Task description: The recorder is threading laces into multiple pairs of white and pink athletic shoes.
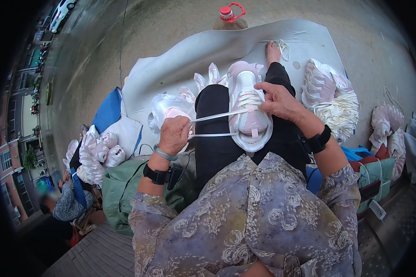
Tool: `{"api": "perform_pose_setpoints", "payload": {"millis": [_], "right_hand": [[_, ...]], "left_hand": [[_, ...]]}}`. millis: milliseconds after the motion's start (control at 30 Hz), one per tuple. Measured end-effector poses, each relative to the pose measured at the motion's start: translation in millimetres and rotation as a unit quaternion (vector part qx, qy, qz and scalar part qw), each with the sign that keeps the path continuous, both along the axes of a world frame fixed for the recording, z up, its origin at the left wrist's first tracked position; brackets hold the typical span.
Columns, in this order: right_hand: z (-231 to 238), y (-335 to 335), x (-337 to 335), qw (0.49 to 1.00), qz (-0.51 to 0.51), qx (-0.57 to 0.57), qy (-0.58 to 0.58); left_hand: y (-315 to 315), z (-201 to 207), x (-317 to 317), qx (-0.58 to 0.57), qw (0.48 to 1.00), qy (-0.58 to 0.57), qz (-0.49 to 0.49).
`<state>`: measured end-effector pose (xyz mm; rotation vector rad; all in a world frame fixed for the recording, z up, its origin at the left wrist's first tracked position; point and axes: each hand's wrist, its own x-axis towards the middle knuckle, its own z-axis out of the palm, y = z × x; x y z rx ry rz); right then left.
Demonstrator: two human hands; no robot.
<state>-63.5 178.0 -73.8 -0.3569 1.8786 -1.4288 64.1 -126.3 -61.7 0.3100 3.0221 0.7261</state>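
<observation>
A pink and white shoe upper [250,121] lies across my lap, its toe end pointing away from me. White shoelace [216,116] is threaded through its upper rows. Two stretches of lace run taut from the upper to my left hand [174,135], which is closed round them to the left of it. My right hand [282,102] grips the upper's right edge beside the lacing, index finger and thumb over the edge. The fingertips underneath are hidden.
Stacked pink and white uppers [320,83] and a bundle of cream laces [339,113] lie right. More uppers [97,154] lie left, near a seated person [69,201]. A white sheet [171,78] spreads ahead, with a red-capped bottle [229,21] beyond. A green bag [120,189] sits left.
</observation>
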Motion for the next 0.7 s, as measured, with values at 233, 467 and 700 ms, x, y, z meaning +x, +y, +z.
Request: {"api": "perform_pose_setpoints", "payload": {"millis": [233,467,700], "right_hand": [[-12.7,-8.4,14.9,0.93,-0.037,0.014,0.366],[-1.2,35.2,44.8,0.888,0.045,0.119,0.442],[-2.7,74.4,37.7,0.783,0.077,0.183,0.589]], "left_hand": [[-78.8,15.4,38.6,0.132,0.971,-0.154,0.127],[-61.9,20.7,40.2,0.323,0.873,-0.295,0.215],[-72.4,24.3,36.9,0.287,0.913,-0.2,0.21]]}}
